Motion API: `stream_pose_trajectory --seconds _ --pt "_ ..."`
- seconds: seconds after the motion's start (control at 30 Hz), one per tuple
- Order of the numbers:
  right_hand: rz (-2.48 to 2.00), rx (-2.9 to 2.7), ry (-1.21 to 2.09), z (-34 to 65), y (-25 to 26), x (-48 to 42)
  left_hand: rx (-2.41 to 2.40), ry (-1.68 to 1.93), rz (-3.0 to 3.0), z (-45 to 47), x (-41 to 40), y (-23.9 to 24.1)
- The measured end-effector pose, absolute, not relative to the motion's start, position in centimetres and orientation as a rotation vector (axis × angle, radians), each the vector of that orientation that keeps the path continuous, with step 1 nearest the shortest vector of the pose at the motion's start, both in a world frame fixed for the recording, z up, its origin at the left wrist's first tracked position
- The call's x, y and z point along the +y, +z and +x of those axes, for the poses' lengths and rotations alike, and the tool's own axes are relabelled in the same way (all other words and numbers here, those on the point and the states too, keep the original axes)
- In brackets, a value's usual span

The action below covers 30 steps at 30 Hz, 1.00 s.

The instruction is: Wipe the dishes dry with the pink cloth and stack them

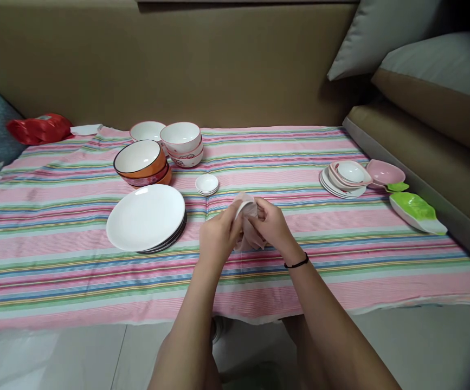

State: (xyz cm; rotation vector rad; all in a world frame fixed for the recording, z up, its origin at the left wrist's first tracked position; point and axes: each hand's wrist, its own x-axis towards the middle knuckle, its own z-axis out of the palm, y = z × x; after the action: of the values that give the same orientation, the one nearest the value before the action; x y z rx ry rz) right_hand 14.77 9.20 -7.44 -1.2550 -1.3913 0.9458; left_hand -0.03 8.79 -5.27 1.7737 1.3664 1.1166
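Observation:
Over the middle of the striped cloth, both my hands are closed around a small white dish (pixel 248 205) and a thin pale pink wiping cloth (pixel 251 238). My left hand (pixel 217 234) grips the dish from the left, thumb at its rim. On the other side, my right hand (pixel 273 223) pinches the wiping cloth against the dish, which is largely covered by fingers and fabric. A short stack of small white saucers (pixel 207 183) sits just beyond my left hand. Left of that hand lies a stack of large plates (pixel 146 218), white on top with dark rims beneath.
Behind the plates stand stacked orange bowls (pixel 140 160) and white red-rimmed bowls (pixel 181 140). To the right are small stacked dishes (pixel 346 176), a pink dish (pixel 386 172) and a green leaf-shaped dish (pixel 416 210). A red plastic bag (pixel 42 129) lies far left; cushions (pixel 433 70) bound the right.

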Motion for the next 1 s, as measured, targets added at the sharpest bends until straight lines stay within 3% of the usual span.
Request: stream_pose_trajectory --seconds 0.1,0.3,0.6,0.87,1.0 --pt "-1.238 -1.297 1.032 14.8 -7.2 9.2 1.256 1.162 1.715 -0.1 8.7 -5.2" --pt "-1.343 -1.135 0.901 15.3 -6.6 9.2 1.385 1.302 1.325 -0.2 9.4 -6.1" --pt "-1.129 -0.969 1.221 15.4 -6.8 9.2 1.041 0.88 1.037 -0.3 10.0 -7.0" --pt "-1.146 -0.998 1.054 16.1 -7.3 9.5 0.991 0.9 1.175 -0.2 9.3 -5.8" --pt "-1.324 -1.134 0.82 15.9 -7.6 9.1 0.974 0.88 1.166 0.3 8.7 -6.3"
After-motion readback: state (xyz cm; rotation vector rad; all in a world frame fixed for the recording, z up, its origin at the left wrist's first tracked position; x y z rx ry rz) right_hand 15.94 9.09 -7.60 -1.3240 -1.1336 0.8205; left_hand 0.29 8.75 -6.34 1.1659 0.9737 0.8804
